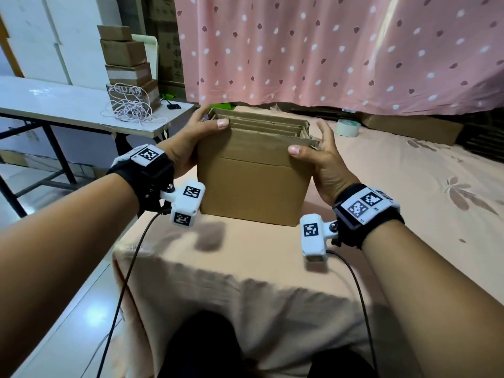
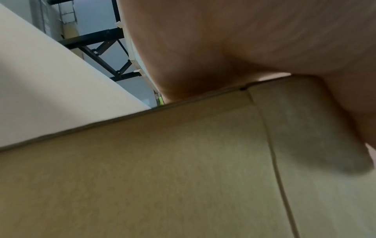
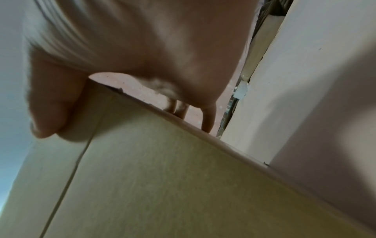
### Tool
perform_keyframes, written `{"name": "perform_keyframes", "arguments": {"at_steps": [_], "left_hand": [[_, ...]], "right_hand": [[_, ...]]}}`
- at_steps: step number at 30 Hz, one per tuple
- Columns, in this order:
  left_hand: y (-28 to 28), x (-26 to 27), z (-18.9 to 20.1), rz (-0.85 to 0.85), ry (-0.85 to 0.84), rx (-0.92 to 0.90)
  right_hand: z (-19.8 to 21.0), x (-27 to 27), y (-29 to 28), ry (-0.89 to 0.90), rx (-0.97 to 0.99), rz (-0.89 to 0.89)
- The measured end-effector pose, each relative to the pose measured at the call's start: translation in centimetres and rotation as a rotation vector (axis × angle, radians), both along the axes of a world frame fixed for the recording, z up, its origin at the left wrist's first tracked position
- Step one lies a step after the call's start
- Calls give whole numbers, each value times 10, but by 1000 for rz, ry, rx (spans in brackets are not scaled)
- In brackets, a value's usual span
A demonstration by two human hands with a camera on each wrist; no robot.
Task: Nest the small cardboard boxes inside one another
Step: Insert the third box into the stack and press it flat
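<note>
A tall brown cardboard box (image 1: 253, 186) stands upright on the peach cloth, open at the top. Inside it the rims of several smaller nested boxes (image 1: 261, 125) show, one within another. My left hand (image 1: 207, 118) grips its top left corner, thumb on the near rim and fingers curled round the far side. My right hand (image 1: 317, 148) rests at the top right corner, thumb flat on the front face, fingers (image 1: 324, 129) straight along the right side. The wrist views show the box wall (image 2: 162, 161) (image 3: 162, 177) close under each palm (image 2: 223, 48) (image 3: 142, 48).
A white folding table (image 1: 54, 105) at the left carries a stack of cardboard boxes (image 1: 128, 64) and a tangle of pink cord (image 1: 131, 110). A tape roll (image 1: 346, 128) lies on the cloth behind the box. The pink dotted curtain (image 1: 327, 50) hangs behind. The cloth's front edge (image 1: 218, 268) drops off near me.
</note>
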State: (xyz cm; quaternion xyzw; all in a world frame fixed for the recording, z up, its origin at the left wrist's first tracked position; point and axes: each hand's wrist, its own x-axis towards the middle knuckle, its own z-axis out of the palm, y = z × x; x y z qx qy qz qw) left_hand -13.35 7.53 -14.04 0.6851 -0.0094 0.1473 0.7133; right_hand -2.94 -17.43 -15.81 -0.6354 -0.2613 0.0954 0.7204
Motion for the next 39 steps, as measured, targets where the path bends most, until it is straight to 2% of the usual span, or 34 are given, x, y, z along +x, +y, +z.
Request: {"name": "perform_keyframes", "arguments": {"at_steps": [3, 10, 14, 18, 23, 30, 32, 36, 39], "left_hand": [[-6, -2, -1, -30, -29, 53], [-25, -3, -4, -28, -52, 45], [-44, -6, -3, -3, -72, 43], [-60, -12, 2, 33, -99, 136], [-76, -14, -9, 66, -132, 143], [-77, -15, 22, 72, -178, 203], [-77, -15, 20, 58, -202, 193], [-75, -14, -3, 18, -123, 191], [-70, -15, 7, 37, -78, 290]], "right_hand": [[2, -4, -4, -4, 34, 32], [4, -12, -28, -12, 89, -2], [4, -18, -44, 0, 109, -16], [11, -25, -66, 7, 120, -23], [5, -32, -84, -1, 103, -39], [34, -26, -94, -46, 64, -54], [35, -26, -93, -56, 64, -57], [8, -29, -93, -11, 3, -39], [20, -25, -95, -23, -55, -9]]}}
